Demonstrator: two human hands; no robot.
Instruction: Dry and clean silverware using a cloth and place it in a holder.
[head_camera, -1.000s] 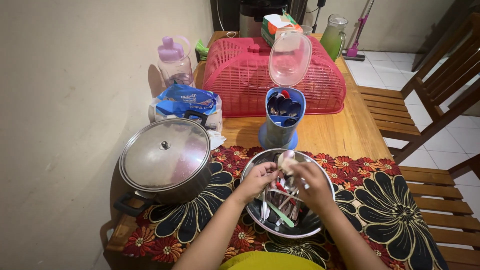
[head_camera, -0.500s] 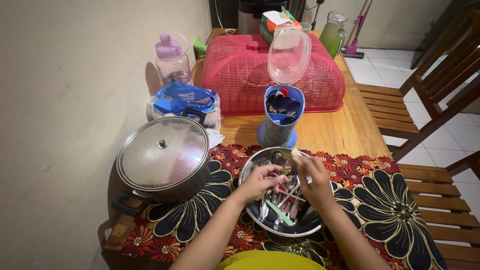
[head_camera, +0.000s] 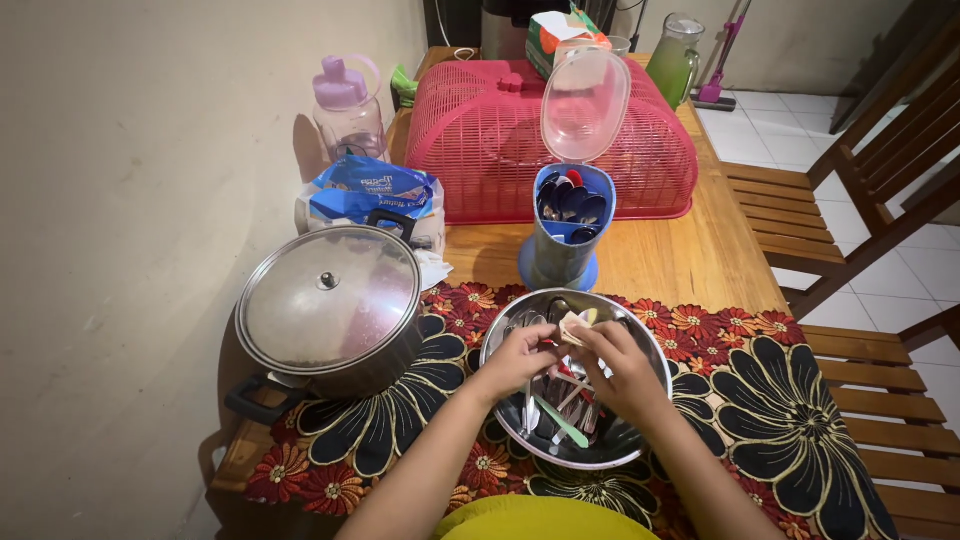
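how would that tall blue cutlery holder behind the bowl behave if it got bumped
The blue cutlery holder looks tall and narrow with spoon heads crowded at the top, so it is probably top-heavy. Its wider round base should resist a light nudge. The clear lid stands hinged open above it, which likely adds leverage toward the red food cover behind.

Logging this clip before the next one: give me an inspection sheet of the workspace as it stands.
Surface: wooden table with a floral cloth.
Job's things: metal bowl of cutlery; blue cutlery holder, its clear lid up.
Clutter: lidded pot, red food cover, purple-capped bottle, blue bag, green pitcher.
Hands: left hand and right hand over the bowl, pinching a small pale piece.
Cables: nothing clearly seen.
Surroundings: wall, wooden chairs, tiled floor.
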